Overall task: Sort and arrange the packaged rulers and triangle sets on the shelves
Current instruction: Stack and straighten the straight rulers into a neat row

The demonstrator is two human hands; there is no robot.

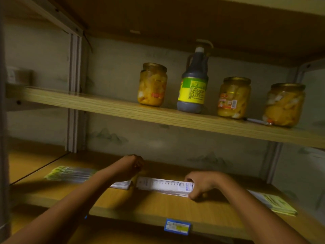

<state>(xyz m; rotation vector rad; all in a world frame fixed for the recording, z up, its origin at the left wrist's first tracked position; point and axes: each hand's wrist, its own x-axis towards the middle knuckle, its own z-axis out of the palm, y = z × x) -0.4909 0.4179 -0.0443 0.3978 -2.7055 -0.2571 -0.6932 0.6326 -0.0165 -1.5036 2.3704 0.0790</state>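
Observation:
On the lower wooden shelf (123,205) lie two stacks of packaged rulers end to end. The left stack (70,174) has yellow-green header cards at its far left end. The right stack (163,186) shows a clear ruler with printed numbers on top, and its yellow header end (279,203) sticks out to the right. My right hand (202,184) grips the right stack near its middle, thumb at the front edge. My left hand (131,167) is curled at the gap between the two stacks; whether it holds anything is hidden.
The shelf above (105,106) carries three jars of yellow fruit (152,84) and a dark sauce bottle (193,81). A blue price tag (177,226) is fixed to the lower shelf's front edge. Metal uprights (74,92) stand at the left and right.

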